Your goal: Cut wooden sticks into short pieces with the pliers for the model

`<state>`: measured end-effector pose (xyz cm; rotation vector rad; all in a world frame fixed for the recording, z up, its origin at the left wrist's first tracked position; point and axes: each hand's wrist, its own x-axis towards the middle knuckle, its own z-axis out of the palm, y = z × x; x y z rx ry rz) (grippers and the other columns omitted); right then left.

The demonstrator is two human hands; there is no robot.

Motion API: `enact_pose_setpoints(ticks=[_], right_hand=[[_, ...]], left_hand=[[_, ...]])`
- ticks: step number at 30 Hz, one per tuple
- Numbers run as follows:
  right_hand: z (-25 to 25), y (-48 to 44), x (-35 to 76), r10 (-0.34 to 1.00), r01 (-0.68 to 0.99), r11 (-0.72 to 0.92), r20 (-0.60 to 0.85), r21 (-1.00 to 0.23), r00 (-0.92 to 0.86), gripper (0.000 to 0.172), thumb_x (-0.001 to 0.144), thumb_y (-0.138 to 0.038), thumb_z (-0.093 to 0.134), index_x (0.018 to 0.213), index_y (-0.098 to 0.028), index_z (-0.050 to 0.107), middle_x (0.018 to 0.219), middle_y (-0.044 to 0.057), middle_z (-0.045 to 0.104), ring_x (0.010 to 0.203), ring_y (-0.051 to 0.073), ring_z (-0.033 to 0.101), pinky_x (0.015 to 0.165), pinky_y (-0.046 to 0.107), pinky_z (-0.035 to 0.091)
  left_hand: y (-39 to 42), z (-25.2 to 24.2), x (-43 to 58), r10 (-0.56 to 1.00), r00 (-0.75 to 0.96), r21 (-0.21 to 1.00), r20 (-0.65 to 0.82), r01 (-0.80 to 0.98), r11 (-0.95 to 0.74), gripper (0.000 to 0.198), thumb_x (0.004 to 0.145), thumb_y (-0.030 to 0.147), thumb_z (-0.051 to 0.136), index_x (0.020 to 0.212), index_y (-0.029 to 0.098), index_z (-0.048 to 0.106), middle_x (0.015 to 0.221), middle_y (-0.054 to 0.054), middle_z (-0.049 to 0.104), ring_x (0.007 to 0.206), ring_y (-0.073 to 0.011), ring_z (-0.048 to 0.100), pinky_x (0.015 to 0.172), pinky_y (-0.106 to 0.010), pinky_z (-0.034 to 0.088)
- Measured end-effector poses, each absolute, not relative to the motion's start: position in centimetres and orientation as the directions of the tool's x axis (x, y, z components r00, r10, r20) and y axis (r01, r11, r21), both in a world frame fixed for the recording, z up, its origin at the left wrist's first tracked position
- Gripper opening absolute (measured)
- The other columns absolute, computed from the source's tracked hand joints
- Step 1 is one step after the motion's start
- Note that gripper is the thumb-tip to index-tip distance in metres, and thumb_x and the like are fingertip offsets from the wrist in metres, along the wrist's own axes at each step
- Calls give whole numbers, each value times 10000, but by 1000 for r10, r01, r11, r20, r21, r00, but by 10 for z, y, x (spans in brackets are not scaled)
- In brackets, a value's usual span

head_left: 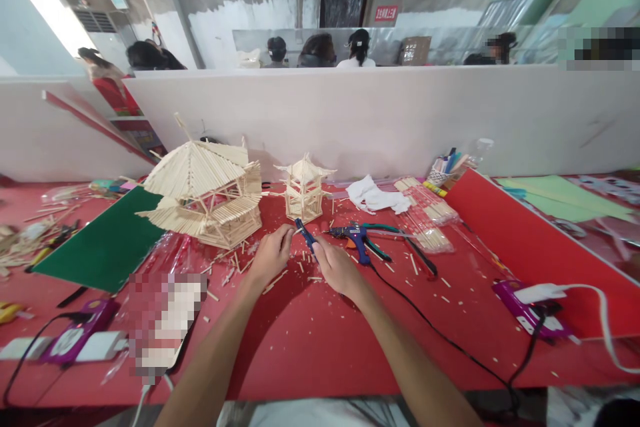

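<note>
My left hand [275,253] is closed in a pinch, and a short end of a small wooden stick [299,231] shows at its fingertips. My right hand [336,268] is wrapped round a slim dark-blue tool [306,236], which looks like a utility knife; its tip points away from me and meets the stick. Just behind both hands stands a small pavilion model [304,192] built of wooden sticks. Further left is a larger stick pavilion [210,193] with a two-tier roof. A blue glue gun [356,237] lies right of my right hand.
Green-handled pliers [377,248] lie by the glue gun. Stick offcuts litter the red table [310,347]. A white cloth [377,195], bagged sticks [427,217], a phone [173,323], power strips [533,312] and a red board [540,253] surround the work area. A white partition [350,113] stands behind.
</note>
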<state>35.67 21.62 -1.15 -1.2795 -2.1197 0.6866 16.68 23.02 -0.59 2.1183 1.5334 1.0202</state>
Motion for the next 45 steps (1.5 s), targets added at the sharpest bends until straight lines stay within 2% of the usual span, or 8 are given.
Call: enact_pose_setpoints(ticks=[19, 26, 30, 34, 40, 45], right_hand=[[-18, 218, 355, 895, 646, 438, 235, -625, -380, 319, 1055, -314, 251, 982, -185, 534, 739, 27, 602, 669, 184, 569, 625, 283, 300], [-16, 217, 354, 901, 628, 422, 226, -654, -370, 319, 1052, -313, 245, 985, -184, 529, 733, 31, 609, 655, 186, 574, 619, 283, 326], [-25, 218, 350, 897, 591, 439, 293, -676, -332, 381, 1054, -321, 194, 1024, -182, 547, 840, 70, 655, 793, 205, 620, 718, 291, 398], [-31, 220, 347, 895, 590, 445, 325, -673, -304, 416, 1053, -338, 182, 1098, -168, 560, 960, 110, 678, 906, 223, 634, 778, 303, 416], [-21, 219, 352, 900, 618, 433, 276, -656, -338, 344, 1053, -324, 243, 1092, -172, 549, 811, 58, 666, 718, 194, 618, 670, 280, 374], [-16, 218, 355, 901, 603, 424, 246, -676, -358, 288, 1049, -305, 273, 1053, -182, 534, 806, 46, 657, 723, 185, 626, 659, 267, 363]], left_hand=[[230, -5, 168, 920, 160, 656, 358, 658, -370, 304, 998, 323, 357, 973, 171, 619, 789, -38, 670, 670, -146, 587, 675, -247, 393], [230, -7, 170, 918, 150, 691, 367, 616, -378, 335, 1000, 351, 346, 950, 164, 619, 774, -34, 635, 675, -145, 553, 687, -248, 399], [229, -5, 172, 920, 134, 726, 369, 577, -375, 344, 998, 377, 339, 908, 165, 594, 704, -7, 569, 618, -131, 482, 633, -238, 372], [227, -2, 172, 924, 116, 761, 364, 536, -367, 351, 997, 391, 330, 861, 165, 562, 644, 25, 487, 587, -119, 416, 604, -233, 343], [227, 0, 170, 921, 123, 734, 371, 569, -371, 327, 997, 371, 345, 865, 167, 564, 664, 20, 520, 595, -119, 433, 616, -235, 346], [228, -1, 170, 923, 149, 723, 356, 581, -373, 327, 1002, 364, 327, 882, 172, 563, 702, 0, 581, 605, -128, 489, 626, -238, 362]])
